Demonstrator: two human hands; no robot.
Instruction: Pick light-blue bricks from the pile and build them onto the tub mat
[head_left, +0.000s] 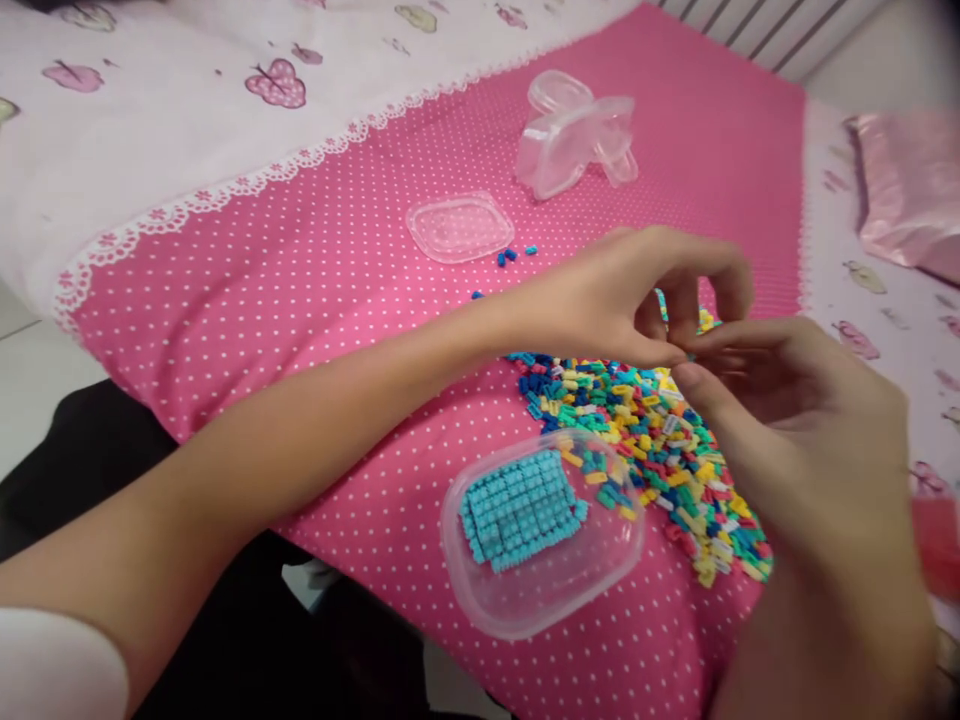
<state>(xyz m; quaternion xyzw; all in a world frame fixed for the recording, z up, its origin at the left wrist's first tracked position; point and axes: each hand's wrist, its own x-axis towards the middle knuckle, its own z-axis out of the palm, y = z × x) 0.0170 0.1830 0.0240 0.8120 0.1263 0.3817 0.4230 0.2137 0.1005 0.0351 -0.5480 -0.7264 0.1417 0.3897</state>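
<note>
My left hand [611, 290] reaches across from the left, its thumb and fingers closed in a pinch. Its fingertips meet those of my right hand [806, 420], which is pinched too. A speck of teal shows between them, too small and covered to name. Below the hands spreads a pile of small multicoloured plastic building pieces [637, 420]. Nearer to me a clear plastic lid or shallow tray [540, 600] bears a block of light-blue pieces [521, 505] joined in rows. Some loose pieces show through its far right side.
A second clear lid [459, 228] lies farther back, with a few blue pieces [506, 257] beside it. Clear plastic containers [574, 145] stand stacked and tipped behind. All rest on a pink dotted cloth [300, 270] with a lace edge. A shiny pink package [911, 190] is at right.
</note>
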